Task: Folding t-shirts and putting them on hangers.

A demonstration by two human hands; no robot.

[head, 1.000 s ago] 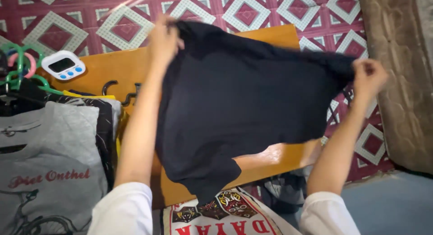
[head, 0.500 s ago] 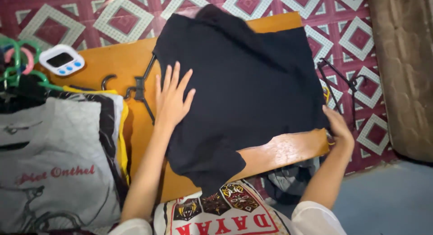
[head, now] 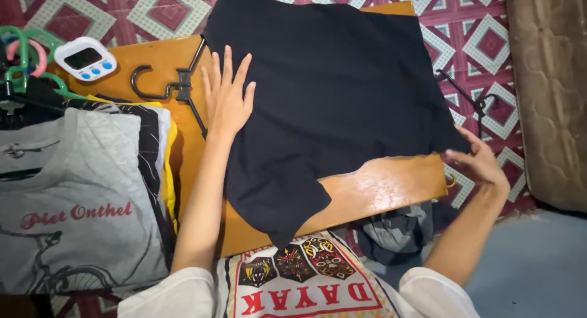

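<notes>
A black T-shirt (head: 342,92) lies spread on a low orange wooden table (head: 385,193), one sleeve hanging over the near edge. My left hand (head: 227,98) rests flat with fingers apart on the shirt's left edge. My right hand (head: 480,159) pinches the shirt's right corner at the table's right end. A black clothes hanger (head: 174,89) lies on the table just left of my left hand, partly under the shirt.
A pile of folded shirts, grey one on top (head: 73,196), fills the table's left side. A white digital timer (head: 85,58) and coloured hangers (head: 24,61) sit at the far left. More black hangers (head: 474,101) lie on the patterned floor mat (head: 483,43), dark clothes (head: 397,232) under the table.
The shirt went from held up in the air to laid flat on the table. My left hand slid up along its left edge; my right hand moved right, taking the corner.
</notes>
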